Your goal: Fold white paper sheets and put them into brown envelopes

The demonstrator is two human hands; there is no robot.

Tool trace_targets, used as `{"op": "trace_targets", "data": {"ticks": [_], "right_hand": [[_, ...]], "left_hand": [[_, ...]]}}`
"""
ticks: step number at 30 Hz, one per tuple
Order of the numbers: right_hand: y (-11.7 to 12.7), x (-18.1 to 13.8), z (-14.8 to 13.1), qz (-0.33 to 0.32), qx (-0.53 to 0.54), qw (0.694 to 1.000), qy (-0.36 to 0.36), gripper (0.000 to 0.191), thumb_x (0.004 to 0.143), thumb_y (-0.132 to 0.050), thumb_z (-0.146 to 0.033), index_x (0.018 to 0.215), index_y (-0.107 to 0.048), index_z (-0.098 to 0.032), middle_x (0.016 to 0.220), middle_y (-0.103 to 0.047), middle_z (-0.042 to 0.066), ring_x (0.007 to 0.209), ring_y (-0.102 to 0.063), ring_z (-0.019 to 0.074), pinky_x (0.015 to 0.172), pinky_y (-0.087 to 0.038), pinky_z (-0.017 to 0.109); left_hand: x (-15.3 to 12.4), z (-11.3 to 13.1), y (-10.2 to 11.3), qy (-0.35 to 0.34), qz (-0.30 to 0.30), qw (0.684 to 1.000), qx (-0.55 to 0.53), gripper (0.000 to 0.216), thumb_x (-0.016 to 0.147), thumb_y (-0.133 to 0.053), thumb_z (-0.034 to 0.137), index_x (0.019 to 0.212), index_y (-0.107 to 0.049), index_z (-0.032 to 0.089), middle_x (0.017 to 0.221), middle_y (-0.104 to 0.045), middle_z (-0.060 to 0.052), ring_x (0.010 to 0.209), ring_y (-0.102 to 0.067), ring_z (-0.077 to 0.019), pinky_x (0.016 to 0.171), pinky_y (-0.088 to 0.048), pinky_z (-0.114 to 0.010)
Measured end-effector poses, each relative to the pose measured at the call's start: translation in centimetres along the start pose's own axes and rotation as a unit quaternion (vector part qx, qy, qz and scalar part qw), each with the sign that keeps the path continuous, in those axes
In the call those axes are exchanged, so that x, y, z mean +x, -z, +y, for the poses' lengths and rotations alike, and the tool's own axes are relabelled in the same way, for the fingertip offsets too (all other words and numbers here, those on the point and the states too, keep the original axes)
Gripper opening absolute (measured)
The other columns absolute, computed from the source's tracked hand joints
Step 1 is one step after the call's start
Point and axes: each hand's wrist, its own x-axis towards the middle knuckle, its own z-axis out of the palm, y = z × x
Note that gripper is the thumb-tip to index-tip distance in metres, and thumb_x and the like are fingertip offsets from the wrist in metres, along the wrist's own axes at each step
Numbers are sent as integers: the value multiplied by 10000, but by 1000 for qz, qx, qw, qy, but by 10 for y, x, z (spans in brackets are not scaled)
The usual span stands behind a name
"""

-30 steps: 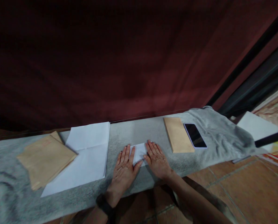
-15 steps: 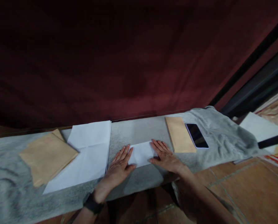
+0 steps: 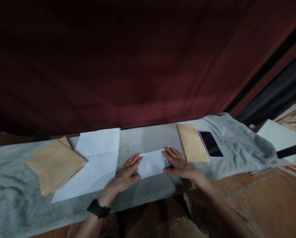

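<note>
A small folded white paper (image 3: 151, 163) lies on the grey cloth (image 3: 148, 138) covering a long table. My left hand (image 3: 125, 174) rests flat on the cloth at the paper's left edge, fingers stretched out and touching it. My right hand (image 3: 179, 162) lies flat at the paper's right edge, fingers spread. A dark band sits on my left wrist (image 3: 96, 208). Neither hand holds anything.
A stack of white sheets (image 3: 93, 162) lies to the left, with brown envelopes (image 3: 54, 164) further left. To the right sit another brown envelope (image 3: 192, 142) and a black phone (image 3: 211, 144). A dark red curtain hangs behind. Tiled floor lies below the table edge.
Both hands have slid apart from the middle of the folded paper out to its left and right edges, uncovering most of it.
</note>
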Motion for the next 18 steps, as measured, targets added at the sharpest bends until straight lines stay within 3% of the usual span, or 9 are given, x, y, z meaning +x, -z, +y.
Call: {"op": "trace_targets", "data": {"ticks": [5,8,13,18], "right_hand": [[-1,8,-9,108,-2,994,14,635,976,-560,-462,1530,-454,-171,1623,-376,132,1535,-265,290,1244,-270,530],[-8,13,-28,178,1,982,61,543,1039,-432,-394,1532,-449,-169,1589,-439,120,1513,-321,260,1234,-318,521],[-30,15,-62,165,-45,978,121,526,1064,-382,-368,1534,-438,-138,1603,-420,104,1504,-340,243,1235,-339,464],[-50,16,-73,182,-89,974,97,533,1066,-404,-375,1544,-421,-140,1628,-368,113,1513,-321,251,1238,-319,461]], "left_hand": [[2,4,0,32,-17,998,-53,800,797,-664,196,1551,-398,234,1673,-238,-87,1556,-197,-250,1255,-248,-467],[4,4,0,40,-24,995,-83,820,787,-678,221,1555,-390,228,1682,-220,-81,1564,-172,-253,1267,-205,-481],[5,3,-3,35,-9,995,-96,816,770,-676,207,1543,-412,226,1681,-237,-82,1563,-189,-255,1267,-211,-489],[2,4,-2,31,3,995,-93,808,766,-683,189,1533,-430,220,1671,-275,-89,1557,-214,-262,1260,-248,-486]]}}
